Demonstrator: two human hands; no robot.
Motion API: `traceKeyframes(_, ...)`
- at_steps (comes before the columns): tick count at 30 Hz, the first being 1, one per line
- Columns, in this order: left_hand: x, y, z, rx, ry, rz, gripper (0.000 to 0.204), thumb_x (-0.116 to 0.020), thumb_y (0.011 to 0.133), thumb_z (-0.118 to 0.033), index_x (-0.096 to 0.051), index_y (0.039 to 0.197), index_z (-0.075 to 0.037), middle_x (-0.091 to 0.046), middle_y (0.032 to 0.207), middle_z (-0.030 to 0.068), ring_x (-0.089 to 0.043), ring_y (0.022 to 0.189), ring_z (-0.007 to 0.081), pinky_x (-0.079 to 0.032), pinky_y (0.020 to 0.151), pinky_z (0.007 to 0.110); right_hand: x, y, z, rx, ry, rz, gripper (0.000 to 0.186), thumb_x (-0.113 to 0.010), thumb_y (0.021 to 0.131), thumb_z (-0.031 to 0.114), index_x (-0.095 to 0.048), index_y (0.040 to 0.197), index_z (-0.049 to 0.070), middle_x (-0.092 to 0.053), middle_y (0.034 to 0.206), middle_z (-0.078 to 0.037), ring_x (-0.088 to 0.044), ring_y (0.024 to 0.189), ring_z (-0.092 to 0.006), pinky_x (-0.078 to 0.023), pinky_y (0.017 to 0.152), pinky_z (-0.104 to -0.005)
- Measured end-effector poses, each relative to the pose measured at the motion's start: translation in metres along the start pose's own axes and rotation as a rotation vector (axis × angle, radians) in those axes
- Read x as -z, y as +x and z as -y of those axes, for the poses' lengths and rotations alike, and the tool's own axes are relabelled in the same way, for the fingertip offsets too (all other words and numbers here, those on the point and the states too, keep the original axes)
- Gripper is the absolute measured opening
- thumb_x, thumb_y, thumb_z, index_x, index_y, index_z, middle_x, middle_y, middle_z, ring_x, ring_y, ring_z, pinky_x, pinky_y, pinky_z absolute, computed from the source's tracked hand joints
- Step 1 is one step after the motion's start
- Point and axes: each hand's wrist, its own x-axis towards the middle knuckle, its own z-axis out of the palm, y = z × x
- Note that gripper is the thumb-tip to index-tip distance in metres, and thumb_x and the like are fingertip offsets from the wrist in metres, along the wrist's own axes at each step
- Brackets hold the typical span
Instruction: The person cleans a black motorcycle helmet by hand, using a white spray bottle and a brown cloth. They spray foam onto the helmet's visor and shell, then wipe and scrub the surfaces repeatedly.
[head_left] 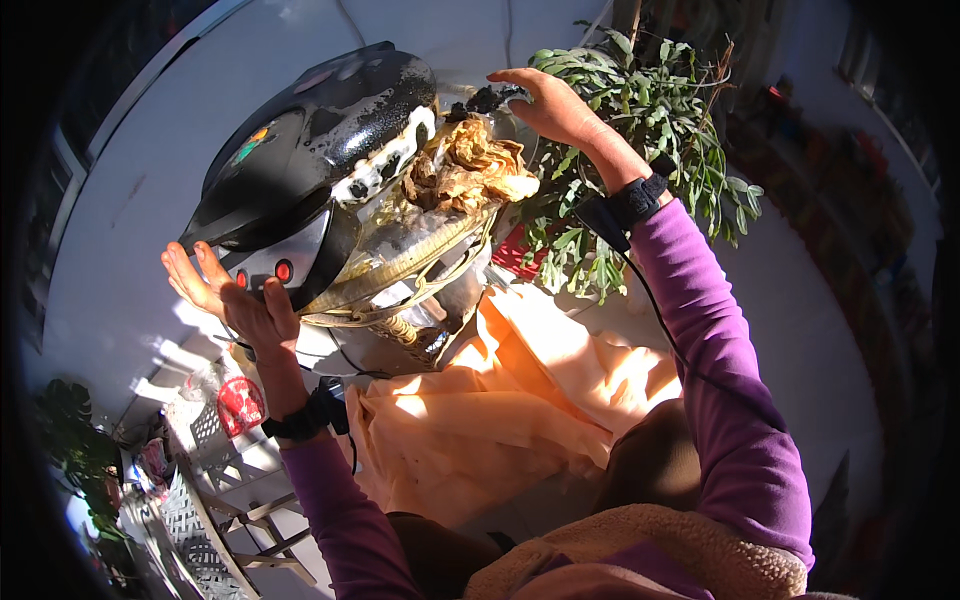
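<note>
A black clamshell appliance (pixel 300 150), like an electric griddle with a worn, scratched lid and red indicator lights, stands tilted in view on a round wicker-edged table (pixel 400 262). My left hand (pixel 243 303) is at its near handle end, fingers stretched out and palm against or close to the front edge; exact contact is hard to tell. Beyond the table's right side, my right hand (pixel 560 108) reaches out, index finger and thumb apart, above some dark crumbly matter (pixel 487 100). Crumpled brown paper-like material (pixel 470 165) lies between the appliance and my right hand.
A leafy potted plant (pixel 640 120) crowds the right of the table. Peach cloth (pixel 500 400) drapes below, by my knees. At lower left stand a woven chair (pixel 195 530) and a red-and-white bag (pixel 240 405). Cables hang from both wrist straps.
</note>
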Motion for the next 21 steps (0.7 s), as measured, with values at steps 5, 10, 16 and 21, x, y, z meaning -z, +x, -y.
traceKeyframes(5, 0.004, 0.0, -0.004, 0.031, -0.022, 0.026, 0.068, -0.041, 0.103, -0.045, -0.031, 0.156, -0.005, -0.019, 0.162, 0.0287, -0.018, 0.15, 0.0493, -0.014, 0.12, 0.063, -0.019, 0.047, -0.023, 0.06, -0.271, 0.279, 0.042, -0.067, 0.088, 0.008, -0.065, 0.13, 0.011, -0.071, 0.118, -0.016, -0.07, 0.105, -0.0317, -0.054, 0.094, -0.039)
traceKeyframes(10, 0.004, -0.002, -0.004, 0.067, -0.013, 0.046, 0.067, -0.043, 0.1, -0.038, -0.031, 0.157, -0.004, -0.019, 0.163, 0.0263, -0.016, 0.151, 0.0479, -0.016, 0.12, 0.062, 0.001, 0.032, -0.005, -0.05, -0.154, 0.083, 0.029, -0.069, 0.092, 0.015, -0.07, 0.119, 0.006, -0.076, 0.1, -0.014, -0.073, 0.093, -0.0251, -0.056, 0.084, -0.0365)
traceKeyframes(16, 0.004, -0.004, -0.001, 0.086, -0.018, 0.045, 0.067, -0.043, 0.101, -0.039, -0.03, 0.157, -0.004, -0.018, 0.163, 0.0239, -0.014, 0.152, 0.0446, -0.016, 0.121, 0.06, -0.001, -0.015, 0.035, -0.168, 0.062, -0.101, 0.026, -0.071, 0.092, 0.011, -0.07, 0.116, 0.002, -0.076, 0.099, -0.014, -0.073, 0.09, -0.0194, -0.057, 0.081, -0.033)
traceKeyframes(21, 0.002, -0.008, 0.002, 0.134, 0.015, 0.04, 0.082, -0.038, 0.102, -0.064, -0.029, 0.157, -0.004, -0.015, 0.164, 0.0233, -0.015, 0.153, 0.042, -0.018, 0.122, 0.057, 0.002, -0.037, 0.045, -0.206, -0.056, -0.17, 0.021, -0.073, 0.09, 0.013, -0.074, 0.11, 0.006, -0.075, 0.09, -0.014, -0.074, 0.083, -0.0246, -0.056, 0.075, -0.0345)
